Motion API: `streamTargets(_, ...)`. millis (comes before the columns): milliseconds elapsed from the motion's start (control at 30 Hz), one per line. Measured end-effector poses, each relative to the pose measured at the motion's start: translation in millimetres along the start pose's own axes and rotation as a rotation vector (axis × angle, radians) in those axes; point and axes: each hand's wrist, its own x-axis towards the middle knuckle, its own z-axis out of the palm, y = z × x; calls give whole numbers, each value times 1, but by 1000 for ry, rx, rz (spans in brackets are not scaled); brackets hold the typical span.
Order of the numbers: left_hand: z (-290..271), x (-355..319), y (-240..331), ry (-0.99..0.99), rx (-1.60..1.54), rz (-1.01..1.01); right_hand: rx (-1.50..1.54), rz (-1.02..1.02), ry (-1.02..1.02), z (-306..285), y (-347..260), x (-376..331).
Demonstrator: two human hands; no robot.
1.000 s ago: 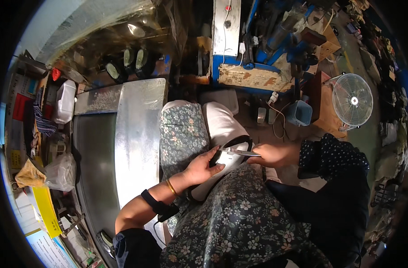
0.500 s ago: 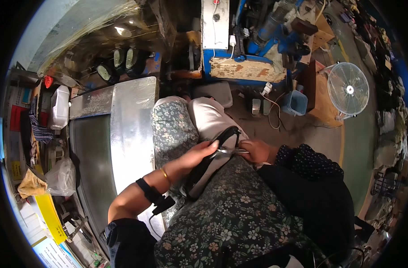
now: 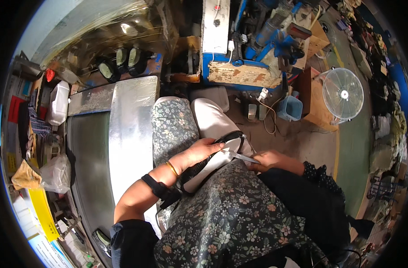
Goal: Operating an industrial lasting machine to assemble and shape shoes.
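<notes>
My left hand (image 3: 203, 151) grips a white shoe upper with black trim (image 3: 217, 158) resting on my lap, over a floral apron (image 3: 231, 214). My right hand (image 3: 268, 159) holds a thin metal blade (image 3: 237, 156) whose tip touches the shoe piece next to my left fingers. A gold bangle and a black strap sit on my left wrist and forearm.
A shiny metal conveyor table (image 3: 123, 134) runs along my left, with several shoe soles (image 3: 121, 62) at its far end. A blue machine (image 3: 253, 40) stands ahead, a white fan (image 3: 343, 94) and blue bin (image 3: 289, 108) to the right. Bags and clutter (image 3: 43, 169) line the left.
The view has tilted and shifted, so my hands and the shoe piece sit lower in the picture. Both hands keep their grip; the blade stays against the shoe piece.
</notes>
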Motion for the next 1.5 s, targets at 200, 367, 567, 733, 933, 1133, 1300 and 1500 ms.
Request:
streamTargets(200,-6,-7,0,70,249,12,265,96,92,-12,-41,-5)
streamTargets(367,-8,-8,9,68,596,41,244,-3,114,12,-18,39)
streamTargets(567,-28,-26,-10,-122,8,59,469,175,148,16,-3,45)
streamTargets(733,-32,-57,-20,52,-50,-12,22,-158,220,-48,-81,108)
streamTargets(933,-47,-91,-14,-150,312,181,-127,-452,328,-2,-164,315)
streamTargets(1133,-36,-187,-61,161,386,317,-114,-744,168,22,-180,326)
streamTargets(1300,-15,-173,-87,632,499,340,-184,-305,33,15,-11,223)
streamTargets(1500,-80,-115,-10,831,-258,655,884,-58,95,16,-29,169)
